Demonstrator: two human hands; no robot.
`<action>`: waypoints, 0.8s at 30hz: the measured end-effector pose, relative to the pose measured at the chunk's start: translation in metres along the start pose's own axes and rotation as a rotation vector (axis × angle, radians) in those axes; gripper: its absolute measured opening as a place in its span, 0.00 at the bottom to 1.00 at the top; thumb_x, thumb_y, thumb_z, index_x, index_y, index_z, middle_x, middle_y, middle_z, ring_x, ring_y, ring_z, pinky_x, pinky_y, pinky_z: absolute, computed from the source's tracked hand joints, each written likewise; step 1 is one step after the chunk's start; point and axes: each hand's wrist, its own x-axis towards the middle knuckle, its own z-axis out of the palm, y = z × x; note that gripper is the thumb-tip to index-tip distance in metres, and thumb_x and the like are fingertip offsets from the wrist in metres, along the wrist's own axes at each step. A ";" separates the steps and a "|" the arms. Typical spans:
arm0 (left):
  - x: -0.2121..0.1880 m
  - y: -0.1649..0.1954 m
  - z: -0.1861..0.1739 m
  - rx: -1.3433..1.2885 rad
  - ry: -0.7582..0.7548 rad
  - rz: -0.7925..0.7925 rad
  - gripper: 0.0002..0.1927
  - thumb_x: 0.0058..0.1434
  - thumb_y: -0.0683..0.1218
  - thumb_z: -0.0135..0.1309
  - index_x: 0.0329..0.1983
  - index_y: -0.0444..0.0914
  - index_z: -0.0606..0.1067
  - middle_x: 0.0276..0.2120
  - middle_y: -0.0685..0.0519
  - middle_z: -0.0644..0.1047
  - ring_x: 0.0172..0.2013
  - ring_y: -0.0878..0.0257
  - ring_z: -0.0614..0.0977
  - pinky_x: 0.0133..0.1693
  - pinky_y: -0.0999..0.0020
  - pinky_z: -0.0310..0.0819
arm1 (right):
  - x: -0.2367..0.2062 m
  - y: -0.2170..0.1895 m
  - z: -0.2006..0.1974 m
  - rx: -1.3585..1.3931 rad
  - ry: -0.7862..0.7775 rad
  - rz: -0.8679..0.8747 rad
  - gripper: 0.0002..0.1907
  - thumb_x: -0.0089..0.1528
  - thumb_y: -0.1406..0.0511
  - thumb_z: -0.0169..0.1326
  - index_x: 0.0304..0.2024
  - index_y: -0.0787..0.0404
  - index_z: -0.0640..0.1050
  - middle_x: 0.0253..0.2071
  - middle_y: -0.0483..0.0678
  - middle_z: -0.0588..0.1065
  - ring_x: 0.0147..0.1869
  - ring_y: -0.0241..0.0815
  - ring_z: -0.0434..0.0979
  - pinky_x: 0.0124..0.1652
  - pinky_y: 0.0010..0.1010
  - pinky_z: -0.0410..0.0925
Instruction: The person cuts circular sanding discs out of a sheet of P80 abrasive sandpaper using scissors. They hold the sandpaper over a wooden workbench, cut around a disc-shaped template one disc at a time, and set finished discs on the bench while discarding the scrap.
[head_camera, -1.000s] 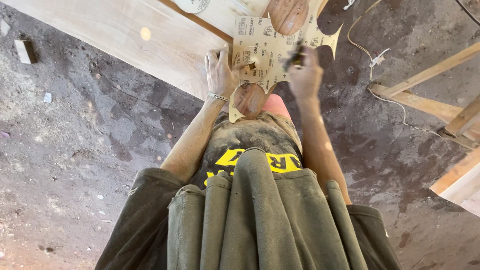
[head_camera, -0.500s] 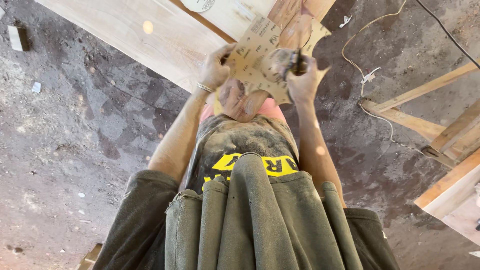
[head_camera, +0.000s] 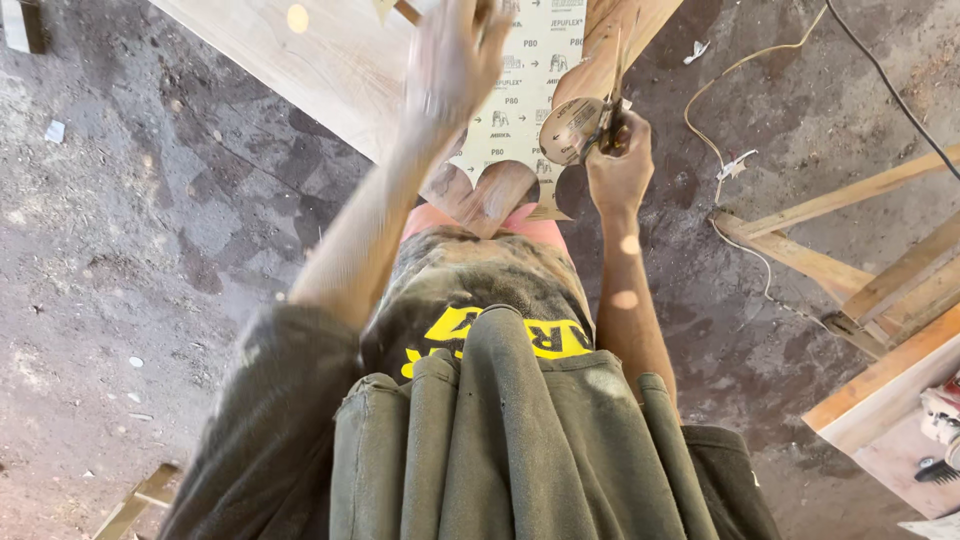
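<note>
The right hand (head_camera: 618, 170) is clamped on scissors (head_camera: 607, 118) beside a cut disc (head_camera: 570, 128) of sandpaper. The left hand (head_camera: 452, 55), blurred, seems to grip the sandpaper sheet (head_camera: 515, 90), which lies on the wooden tabletop (head_camera: 300, 60) above the dirt floor (head_camera: 120, 260).

Open floor (head_camera: 130, 260) lies left of the hands — timber frame (head_camera: 880, 270) and cord (head_camera: 740, 160) crowd the right.

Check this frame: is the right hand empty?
No, the right hand grips a dark cutting tool at a round cut-out disc of sandpaper.
</note>
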 end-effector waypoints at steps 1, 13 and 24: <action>-0.028 -0.003 0.003 -0.003 0.024 -0.067 0.21 0.62 0.55 0.64 0.47 0.37 0.73 0.42 0.45 0.77 0.45 0.46 0.79 0.44 0.47 0.69 | -0.004 0.001 0.002 -0.016 0.019 0.003 0.29 0.56 0.66 0.75 0.54 0.61 0.73 0.42 0.47 0.80 0.44 0.37 0.81 0.45 0.28 0.75; -0.099 -0.008 0.053 -0.623 -0.094 -1.070 0.22 0.57 0.47 0.67 0.48 0.30 0.74 0.39 0.40 0.86 0.38 0.58 0.87 0.38 0.63 0.81 | 0.000 -0.004 0.060 -0.230 -0.136 -0.243 0.34 0.54 0.71 0.68 0.60 0.63 0.68 0.55 0.58 0.74 0.59 0.55 0.77 0.57 0.40 0.70; -0.111 -0.006 0.066 -0.896 0.285 -0.896 0.19 0.62 0.37 0.61 0.57 0.36 0.79 0.40 0.49 0.84 0.37 0.70 0.84 0.40 0.75 0.85 | -0.011 -0.019 0.074 -0.294 -0.253 -0.221 0.44 0.55 0.66 0.73 0.66 0.61 0.61 0.60 0.57 0.68 0.64 0.55 0.72 0.58 0.41 0.68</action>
